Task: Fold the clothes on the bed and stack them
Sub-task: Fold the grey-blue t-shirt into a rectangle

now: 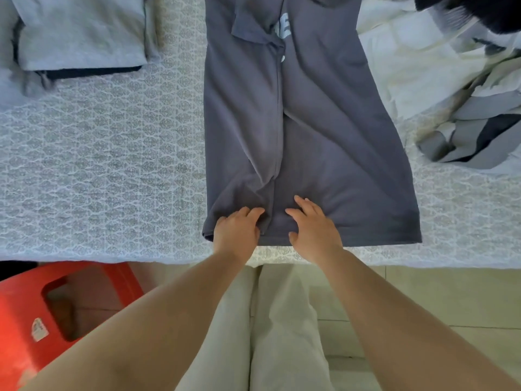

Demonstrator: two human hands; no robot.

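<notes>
Covering most of the view, the bed (98, 165) wears a pale blue-grey patterned cotton sheet, its near edge running across the lower middle. A long dark slate-grey cotton shirt (324, 136), its sides folded inward to meet along a centre line, lies lengthwise from the near edge toward the far edge, hem nearest the person. At the far right corner sits a heap of unfolded white and grey clothes (451, 94). At the far left corner rests a stack of folded light grey garments (81, 32) over a dark one. A red plastic stool (33, 311) stands on the floor below the near left edge. The left hand (236, 232) rests on the hem, fingers curled onto the fabric; whether they pinch it is unclear. The right hand (313, 230) lies beside it with fingers spread flat on the cloth.
</notes>
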